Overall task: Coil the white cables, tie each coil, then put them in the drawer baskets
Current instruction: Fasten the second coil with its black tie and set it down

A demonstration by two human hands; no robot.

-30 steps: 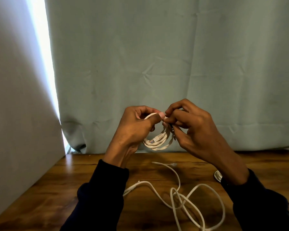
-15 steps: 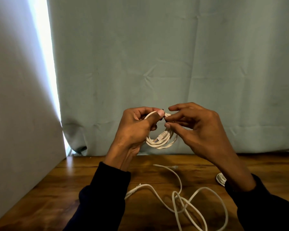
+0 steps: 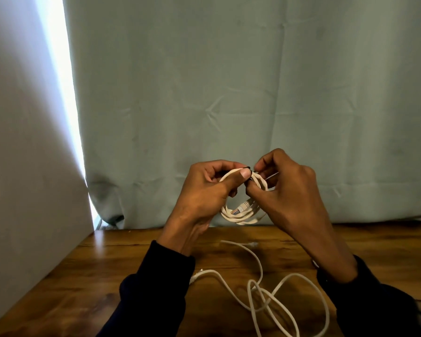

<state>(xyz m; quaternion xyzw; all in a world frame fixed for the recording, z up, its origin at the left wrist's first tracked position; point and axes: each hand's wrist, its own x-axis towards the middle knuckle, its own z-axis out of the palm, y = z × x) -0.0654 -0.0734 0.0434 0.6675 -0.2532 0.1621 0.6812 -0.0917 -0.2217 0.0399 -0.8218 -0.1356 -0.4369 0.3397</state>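
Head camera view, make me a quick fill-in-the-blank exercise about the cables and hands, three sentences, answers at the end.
1. Both hands hold the coil up in front of the ____.
2. The loose cable lies on the ____ table.
3. The left hand pins the coil's top with its ____, while the right hand pinches a dark tie there.

Answers: curtain; wooden; thumb
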